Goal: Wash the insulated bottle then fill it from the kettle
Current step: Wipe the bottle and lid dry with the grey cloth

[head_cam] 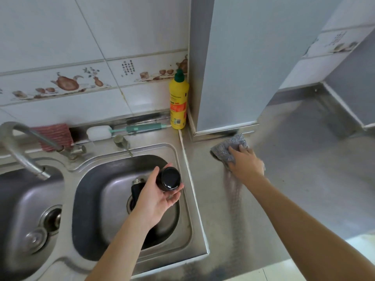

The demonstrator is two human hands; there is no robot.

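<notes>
My left hand (155, 194) holds a black round bottle cap (168, 179) over the right sink basin (101, 191), thumb and fingers curled round it. Below the hand, the black insulated bottle (136, 186) lies in the basin with its metal neck showing; most of it is hidden by my hand. My right hand (246, 164) rests on a grey cloth (225, 150) on the steel counter (294, 169) beside the sink, fingers laid over the cloth. No kettle is in view.
A yellow detergent bottle (178, 102) stands in the corner behind the sink. A bottle brush (121, 130) and a red cloth (54, 134) lie on the back ledge. The tap (24, 147) arcs over the left basin (24, 209). A grey column (233, 67) rises behind the counter.
</notes>
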